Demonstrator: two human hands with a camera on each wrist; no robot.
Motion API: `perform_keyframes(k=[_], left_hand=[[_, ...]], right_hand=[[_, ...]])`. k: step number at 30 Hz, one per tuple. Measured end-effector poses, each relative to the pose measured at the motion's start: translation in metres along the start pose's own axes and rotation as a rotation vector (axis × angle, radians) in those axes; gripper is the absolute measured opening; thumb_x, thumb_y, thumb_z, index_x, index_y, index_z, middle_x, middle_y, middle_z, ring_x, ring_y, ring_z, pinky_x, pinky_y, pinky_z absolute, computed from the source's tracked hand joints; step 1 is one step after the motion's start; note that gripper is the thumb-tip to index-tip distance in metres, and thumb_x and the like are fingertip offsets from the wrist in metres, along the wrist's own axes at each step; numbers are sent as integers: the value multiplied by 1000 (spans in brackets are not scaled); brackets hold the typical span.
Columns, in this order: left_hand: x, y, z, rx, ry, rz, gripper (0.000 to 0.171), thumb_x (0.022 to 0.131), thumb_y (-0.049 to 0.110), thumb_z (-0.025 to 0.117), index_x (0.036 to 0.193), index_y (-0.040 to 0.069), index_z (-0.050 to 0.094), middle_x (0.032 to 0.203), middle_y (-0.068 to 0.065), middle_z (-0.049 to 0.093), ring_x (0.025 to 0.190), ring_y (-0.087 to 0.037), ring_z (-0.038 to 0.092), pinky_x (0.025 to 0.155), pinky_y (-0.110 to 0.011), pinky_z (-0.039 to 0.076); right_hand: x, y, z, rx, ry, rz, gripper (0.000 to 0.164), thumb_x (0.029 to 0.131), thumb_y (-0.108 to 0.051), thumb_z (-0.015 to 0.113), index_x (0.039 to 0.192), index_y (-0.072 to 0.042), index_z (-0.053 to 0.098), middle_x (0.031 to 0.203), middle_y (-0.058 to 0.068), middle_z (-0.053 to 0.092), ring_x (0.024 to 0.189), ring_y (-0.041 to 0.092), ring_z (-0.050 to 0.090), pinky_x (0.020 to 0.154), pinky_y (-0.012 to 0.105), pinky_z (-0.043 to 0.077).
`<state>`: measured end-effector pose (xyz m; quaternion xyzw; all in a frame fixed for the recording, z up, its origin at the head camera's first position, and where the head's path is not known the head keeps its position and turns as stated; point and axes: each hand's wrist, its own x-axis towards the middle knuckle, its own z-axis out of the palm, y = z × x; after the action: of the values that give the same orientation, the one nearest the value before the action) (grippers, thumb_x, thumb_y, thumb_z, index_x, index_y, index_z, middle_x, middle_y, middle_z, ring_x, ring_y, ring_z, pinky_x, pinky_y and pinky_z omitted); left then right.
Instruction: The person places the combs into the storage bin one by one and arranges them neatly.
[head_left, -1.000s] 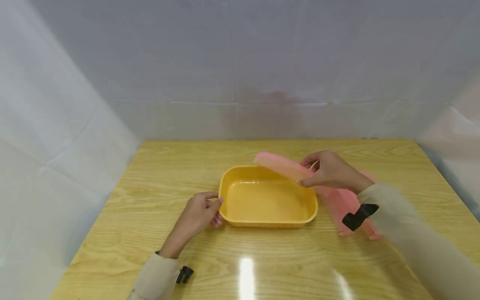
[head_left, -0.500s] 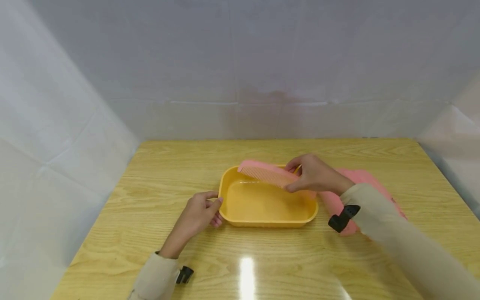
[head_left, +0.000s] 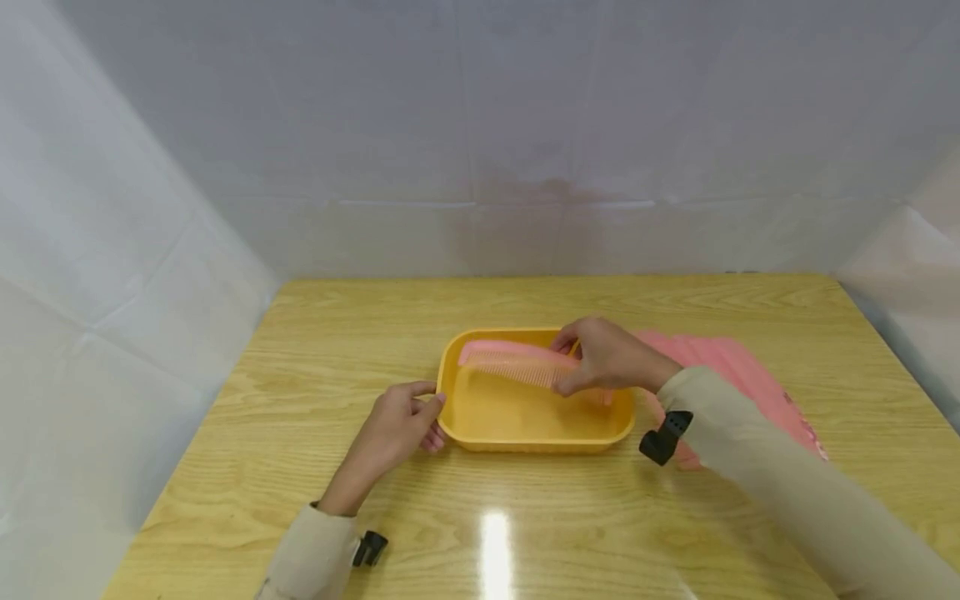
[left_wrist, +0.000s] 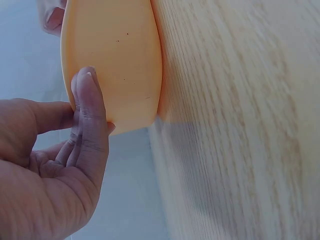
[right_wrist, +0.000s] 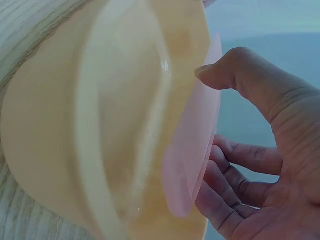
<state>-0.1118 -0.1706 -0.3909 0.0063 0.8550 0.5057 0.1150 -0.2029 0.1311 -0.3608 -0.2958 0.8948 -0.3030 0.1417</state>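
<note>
A yellow plastic basin (head_left: 525, 446) with rounded corners stands on the wooden table. My left hand (head_left: 397, 425) pinches its left rim, thumb on the rim and fingers against the outer wall, as the left wrist view shows on the basin (left_wrist: 120, 55). In my right hand (head_left: 611, 354) a pink comb (head_left: 510, 360) is pinched between thumb and fingers, teeth facing toward me. It is tilted within the basin's outline, its left end near the back left corner. The right wrist view shows the comb (right_wrist: 192, 135) at the basin's rim, thumb on one face and fingers behind.
A flat pink item (head_left: 738, 375), perhaps a bag, with small dark red marks on its edge, lies right of the basin, partly under my right forearm. The wooden table (head_left: 330, 333) ends at a pale sheet wall (head_left: 375, 233) behind, with sheeting on both sides.
My right hand has carried the comb left and down, from above the basin's back right rim to inside its outline. More of the pink item shows now. The left hand has stayed still.
</note>
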Motion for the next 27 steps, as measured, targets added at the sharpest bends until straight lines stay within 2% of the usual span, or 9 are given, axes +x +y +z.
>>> perform_keyframes(k=[12,17,20,27], left_hand=[[0,-2,0,-7,0,-1,39,106,11,53,139,-10,53,70,-11,69,58,-21,68,58,-41,62],[0,-2,0,-6,-1,1,39,106,11,53,139,-10,53,70,-11,69,59,-21,68,58,-40,62],[0,-2,1,-3,1,5,39,106,11,53,139,-10,53,69,-10,69,58,-21,68,58,-40,62],[0,-2,1,-4,-4,14,39,106,10,53,139,-11,52,69,-10,69,58,-21,67,57,-39,62]], right_hand=[[7,5,13,-25,-106,-19,53,77,-22,87,120,3,68,107,8,68,86,18,58,84,37,56],[12,7,20,-100,-115,-39,51,73,-22,88,114,2,70,103,6,68,83,17,55,83,35,54],[15,7,24,-127,-124,-52,52,71,-22,88,113,2,70,103,6,68,84,18,55,82,33,53],[17,8,31,-114,-150,-50,53,71,-18,87,115,5,69,108,10,68,93,21,59,89,37,54]])
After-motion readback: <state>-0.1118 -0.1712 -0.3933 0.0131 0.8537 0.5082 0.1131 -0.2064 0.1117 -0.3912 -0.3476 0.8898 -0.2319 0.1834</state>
